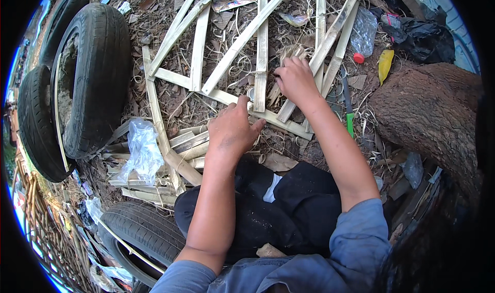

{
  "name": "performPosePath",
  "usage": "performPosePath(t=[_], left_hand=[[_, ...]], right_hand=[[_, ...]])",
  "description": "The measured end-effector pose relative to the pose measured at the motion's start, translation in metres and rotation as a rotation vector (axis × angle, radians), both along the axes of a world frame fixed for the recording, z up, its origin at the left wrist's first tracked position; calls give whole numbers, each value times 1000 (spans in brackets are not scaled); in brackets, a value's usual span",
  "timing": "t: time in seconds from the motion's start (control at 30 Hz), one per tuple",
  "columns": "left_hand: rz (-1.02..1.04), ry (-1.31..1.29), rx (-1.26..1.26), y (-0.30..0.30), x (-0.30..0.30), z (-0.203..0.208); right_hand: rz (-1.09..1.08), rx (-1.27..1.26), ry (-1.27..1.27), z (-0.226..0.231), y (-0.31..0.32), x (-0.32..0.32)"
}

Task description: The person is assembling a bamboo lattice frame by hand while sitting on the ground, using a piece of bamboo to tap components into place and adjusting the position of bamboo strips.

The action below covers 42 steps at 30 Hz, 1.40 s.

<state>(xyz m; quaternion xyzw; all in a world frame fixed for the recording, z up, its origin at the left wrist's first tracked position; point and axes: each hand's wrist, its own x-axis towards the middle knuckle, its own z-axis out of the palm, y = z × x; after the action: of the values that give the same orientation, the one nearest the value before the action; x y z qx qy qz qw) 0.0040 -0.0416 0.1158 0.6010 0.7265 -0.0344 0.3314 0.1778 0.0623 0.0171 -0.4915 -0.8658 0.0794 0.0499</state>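
Note:
Flat, pale bamboo strips lie crossed on the ground in front of me. My left hand (233,127) is closed over the long cross strip (175,78), its thumb on the near side; the fingertips are partly hidden. An upright strip (261,66) meets that cross strip just right of the hand. Beside the fingers a small round, pale-rimmed thing (251,93) shows in part. My right hand (297,83) has its fingers curled on a bundle of thin, dry fibres (294,51), between the upright strip and a slanting strip (330,37). The palm side is hidden.
A green-handled knife (349,118) lies right of the strips. Beyond are a clear bottle (364,32) with a red cap and a thick trunk (425,123). Tyres (103,81) stand at the left; another tyre (147,226) lies nearer, below a clear plastic bag (142,151).

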Motion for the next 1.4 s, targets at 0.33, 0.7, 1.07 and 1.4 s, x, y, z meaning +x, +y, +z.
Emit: performPosePath(t=[0.33,0.7,1.07,1.4], left_hand=[[13,-8,-23,1,-1,6],[23,-43,60,-3,0,1],[-60,-72,34,-2,0,5],[-193,-126,-247,-2,14,-3]], right_hand=[[35,77,-179,1,3,-9],[-42,42,101,23,9,0],[-390,-412,827,7,9,25],[-774,-375,1163,18,-22,45]])
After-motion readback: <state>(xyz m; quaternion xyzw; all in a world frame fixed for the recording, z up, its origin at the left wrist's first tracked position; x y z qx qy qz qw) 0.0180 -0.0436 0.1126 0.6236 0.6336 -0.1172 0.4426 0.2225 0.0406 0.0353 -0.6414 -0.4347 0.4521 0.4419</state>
